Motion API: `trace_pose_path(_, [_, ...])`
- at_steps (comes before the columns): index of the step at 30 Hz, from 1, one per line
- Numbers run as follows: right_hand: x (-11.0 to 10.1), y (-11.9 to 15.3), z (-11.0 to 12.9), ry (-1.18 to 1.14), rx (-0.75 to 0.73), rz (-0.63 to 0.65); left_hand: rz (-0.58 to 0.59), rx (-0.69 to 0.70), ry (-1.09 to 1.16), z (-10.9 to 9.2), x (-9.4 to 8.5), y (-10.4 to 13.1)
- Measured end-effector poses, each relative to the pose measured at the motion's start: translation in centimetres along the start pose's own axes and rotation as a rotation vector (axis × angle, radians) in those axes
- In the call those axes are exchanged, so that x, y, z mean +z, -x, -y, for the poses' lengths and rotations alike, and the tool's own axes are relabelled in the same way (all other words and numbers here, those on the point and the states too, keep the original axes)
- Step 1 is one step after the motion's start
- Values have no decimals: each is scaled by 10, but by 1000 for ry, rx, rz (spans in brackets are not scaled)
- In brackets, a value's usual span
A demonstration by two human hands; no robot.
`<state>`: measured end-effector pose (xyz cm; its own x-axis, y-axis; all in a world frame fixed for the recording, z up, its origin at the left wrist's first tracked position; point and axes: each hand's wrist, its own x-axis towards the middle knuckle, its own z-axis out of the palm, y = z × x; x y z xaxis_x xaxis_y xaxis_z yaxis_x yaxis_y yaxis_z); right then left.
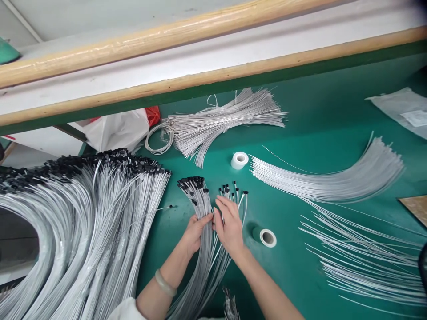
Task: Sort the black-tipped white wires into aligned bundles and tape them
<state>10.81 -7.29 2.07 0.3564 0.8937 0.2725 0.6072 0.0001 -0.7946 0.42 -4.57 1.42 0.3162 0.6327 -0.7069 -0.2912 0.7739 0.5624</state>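
Observation:
My left hand (194, 233) is closed around a bundle of thin grey wires (203, 249), just below their small black connector ends (191, 181). Against the right side of this bundle is my right hand (229, 224), its fingers stretched out and its thumb slightly apart, nearly touching my left thumb. A looser group of wires with black connectors (227, 189) passes behind my right hand and fans out above it. Whether my right fingertips touch any single wire is hard to see. The lower ends of the wires run down out of view.
A big heap of black-ended wires (96, 231) fills the left. Two white tape rolls, one farther back (239, 160) and one nearer (267, 238), stand on the green table (283, 275). Behind lies a tied wire bundle (230, 113); more loose wires (327, 180) spread rightward. A wooden-edged shelf (213, 75) crosses above.

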Motion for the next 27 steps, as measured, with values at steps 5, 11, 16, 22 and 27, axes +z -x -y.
trace_pose_path(5, [9,-7,-2,-574,615,292,2,-34,9,1,-1,0])
trace_pose_path(11, [6,-7,-7,-918,941,220,67,-35,-19,0,-1,0])
trace_pose_path(16, [1,-8,-8,-1039,1006,182,32,-60,-15,-4,0,2])
trace_pose_path(22, [0,-9,-9,-1151,948,241,33,-24,-18,-3,-4,0])
trace_pose_path(27, [-3,-9,-7,-1154,928,298,30,-25,-39,-2,-5,-2])
